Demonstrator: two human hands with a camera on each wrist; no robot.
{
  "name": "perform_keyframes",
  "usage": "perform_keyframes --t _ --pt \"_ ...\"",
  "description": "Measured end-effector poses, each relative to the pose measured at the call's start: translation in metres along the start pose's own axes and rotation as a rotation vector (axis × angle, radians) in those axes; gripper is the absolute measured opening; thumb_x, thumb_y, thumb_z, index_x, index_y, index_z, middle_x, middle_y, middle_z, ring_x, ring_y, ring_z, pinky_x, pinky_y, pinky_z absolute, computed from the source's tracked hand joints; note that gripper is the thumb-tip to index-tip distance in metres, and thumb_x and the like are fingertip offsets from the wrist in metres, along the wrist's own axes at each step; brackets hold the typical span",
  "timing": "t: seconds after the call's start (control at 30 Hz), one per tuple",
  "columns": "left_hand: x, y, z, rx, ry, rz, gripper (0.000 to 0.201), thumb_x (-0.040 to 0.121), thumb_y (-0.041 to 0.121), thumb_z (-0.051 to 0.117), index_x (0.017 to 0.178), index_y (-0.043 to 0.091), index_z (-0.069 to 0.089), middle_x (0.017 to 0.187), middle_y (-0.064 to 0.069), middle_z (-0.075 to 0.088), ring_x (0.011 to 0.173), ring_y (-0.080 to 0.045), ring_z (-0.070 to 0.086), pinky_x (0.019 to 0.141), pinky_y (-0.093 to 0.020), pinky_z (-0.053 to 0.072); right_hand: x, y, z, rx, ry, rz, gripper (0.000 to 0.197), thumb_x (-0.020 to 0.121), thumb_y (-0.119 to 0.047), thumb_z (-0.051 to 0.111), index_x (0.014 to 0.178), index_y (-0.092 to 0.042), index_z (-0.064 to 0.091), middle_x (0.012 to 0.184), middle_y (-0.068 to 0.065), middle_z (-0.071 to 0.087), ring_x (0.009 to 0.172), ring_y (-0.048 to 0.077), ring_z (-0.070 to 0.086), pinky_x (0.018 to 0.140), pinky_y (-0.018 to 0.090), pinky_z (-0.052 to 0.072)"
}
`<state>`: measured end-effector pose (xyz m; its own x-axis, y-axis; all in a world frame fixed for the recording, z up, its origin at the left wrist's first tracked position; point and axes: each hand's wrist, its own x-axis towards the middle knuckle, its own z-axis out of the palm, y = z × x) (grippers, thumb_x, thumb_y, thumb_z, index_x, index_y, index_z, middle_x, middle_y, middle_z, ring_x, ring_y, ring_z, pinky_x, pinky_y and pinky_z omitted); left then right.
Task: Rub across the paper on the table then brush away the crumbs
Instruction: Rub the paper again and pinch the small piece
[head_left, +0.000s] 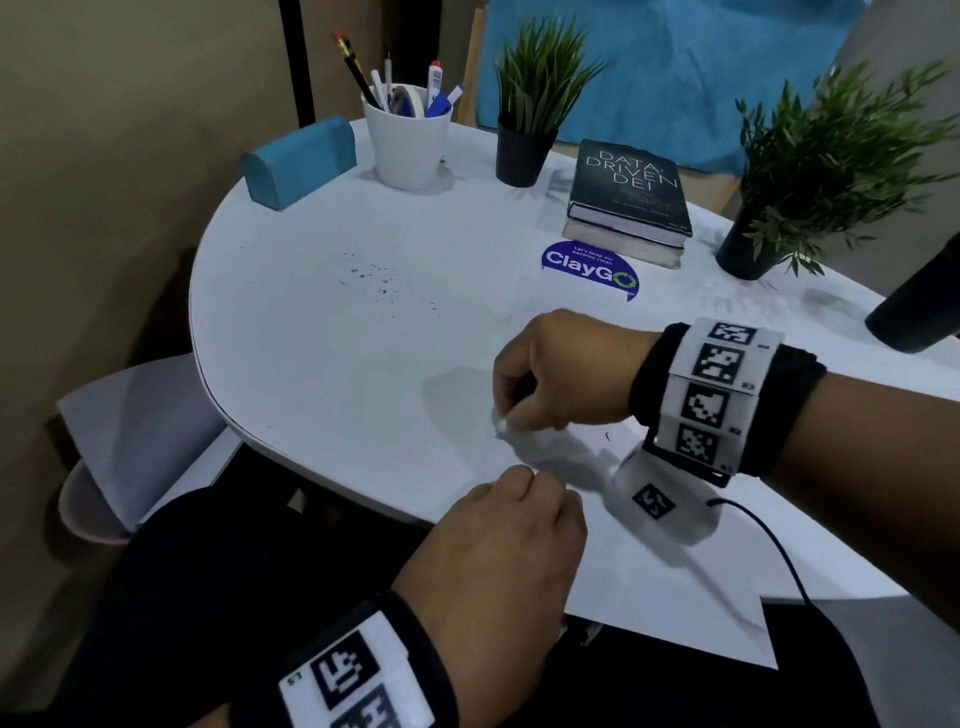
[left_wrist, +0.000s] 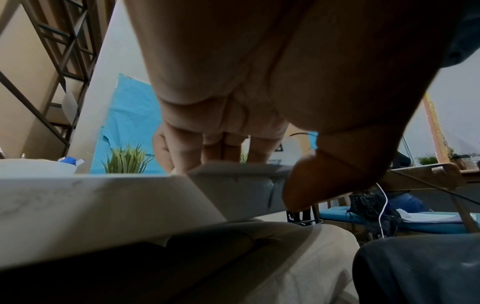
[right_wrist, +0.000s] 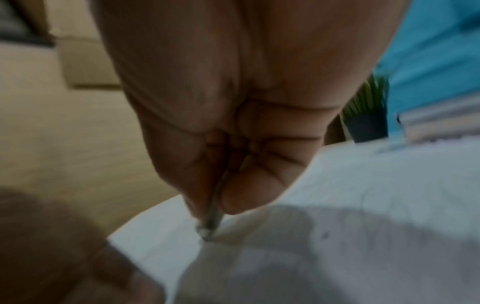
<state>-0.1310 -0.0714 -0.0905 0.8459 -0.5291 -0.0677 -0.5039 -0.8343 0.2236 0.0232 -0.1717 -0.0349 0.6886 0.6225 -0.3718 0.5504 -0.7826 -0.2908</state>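
Across the middle of the head view spreads the white tabletop (head_left: 322, 364), and a sheet of paper (head_left: 675, 613) lies at its near edge in the lower right of the frame, one corner overhanging. In the upper right sits a dark book (head_left: 628, 187) stacked on a second volume, with a blue ClayGo sticker (head_left: 587, 270) on the surface just in front of it. Two dark pots hold green plants, one at top centre (head_left: 522, 150) and one at the far right (head_left: 748, 249). At upper left a white cup (head_left: 408, 150) holds pens, a pencil, markers and a roll of tape, with a blue case (head_left: 298, 161) lying just beside it. Lower centre, the left hand (head_left: 493, 551) rests on the paper's near edge with its fingers (left_wrist: 210, 148) pressed down on the sheet, thumb below the rim. Above it, the right hand (head_left: 561, 374) has its fingers (right_wrist: 249, 185) clenched round a small, blurred eraser (right_wrist: 210, 230), its tip touching the paper. Dark crumbs (head_left: 384, 286) are scattered on the tabletop at centre left, well apart from both hands, and a lone speck (head_left: 607, 436) lies on the paper near the right wrist.
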Motion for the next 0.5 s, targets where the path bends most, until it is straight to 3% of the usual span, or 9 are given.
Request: perform_keyframes --t 0.07,0.13,0.2,0.33,0.43,0.5 --pt "0.001 0.000 0.001 -0.013 0.007 0.000 0.064 0.064 0.016 0.015 0.109 0.014 0.060 0.092 0.000 0.047 0.082 -0.017 0.046 0.062 -0.028 0.035 0.004 0.004 0.001 0.022 0.022 0.045 0.011 0.076 -0.031 0.079 0.077 -0.023 0.073 0.068 -0.007 0.071 0.056 0.007 0.063 0.060 0.024 0.055" --pt "0.001 0.000 0.003 -0.021 0.003 -0.002 0.073 0.062 0.013 0.003 0.108 0.015 0.059 0.094 0.001 0.047 0.083 -0.018 0.046 0.064 -0.029 0.043 0.013 0.012 -0.003 -0.004 0.144 0.103 0.011 0.077 -0.032 0.079 0.077 -0.023 0.072 0.071 -0.008 0.070 0.065 0.008 0.064 0.065 0.026 0.055" --pt "0.001 0.001 0.000 -0.017 0.007 0.010 0.072 0.062 0.015 0.003 0.111 0.014 0.056 0.097 0.000 0.046 0.086 -0.019 0.044 0.068 -0.031 0.045 0.012 0.012 -0.005 -0.052 0.201 0.089 0.010 0.079 -0.030 0.076 0.078 -0.022 0.071 0.072 -0.009 0.068 0.073 0.008 0.064 0.068 0.025 0.053" --pt "-0.001 0.002 -0.008 -0.003 0.011 0.013 0.058 0.070 0.014 0.041 0.127 0.011 0.050 0.110 -0.004 0.047 0.097 -0.021 0.043 0.076 -0.032 0.042 -0.012 0.003 0.004 -0.046 0.038 -0.002 0.006 0.079 -0.029 0.075 0.080 -0.024 0.073 0.066 -0.013 0.066 0.059 -0.001 0.059 0.063 0.019 0.050" --pt "0.000 0.002 -0.007 0.021 -0.021 0.001 0.068 0.064 0.015 0.017 0.122 0.013 0.053 0.103 -0.001 0.046 0.090 -0.020 0.043 0.069 -0.030 0.037 -0.017 0.027 0.001 -0.051 0.098 0.101 0.012 0.080 -0.035 0.076 0.081 -0.023 0.073 0.072 -0.011 0.069 0.063 0.000 0.059 0.066 0.022 0.050" --pt "-0.001 0.002 -0.008 0.014 -0.040 -0.003 0.069 0.062 0.017 0.015 0.119 0.014 0.055 0.101 -0.001 0.046 0.088 -0.019 0.044 0.068 -0.030 0.040 -0.017 0.036 -0.002 -0.104 0.165 0.112 0.012 0.082 -0.033 0.074 0.083 -0.021 0.072 0.076 -0.011 0.069 0.068 0.005 0.058 0.069 0.024 0.047"
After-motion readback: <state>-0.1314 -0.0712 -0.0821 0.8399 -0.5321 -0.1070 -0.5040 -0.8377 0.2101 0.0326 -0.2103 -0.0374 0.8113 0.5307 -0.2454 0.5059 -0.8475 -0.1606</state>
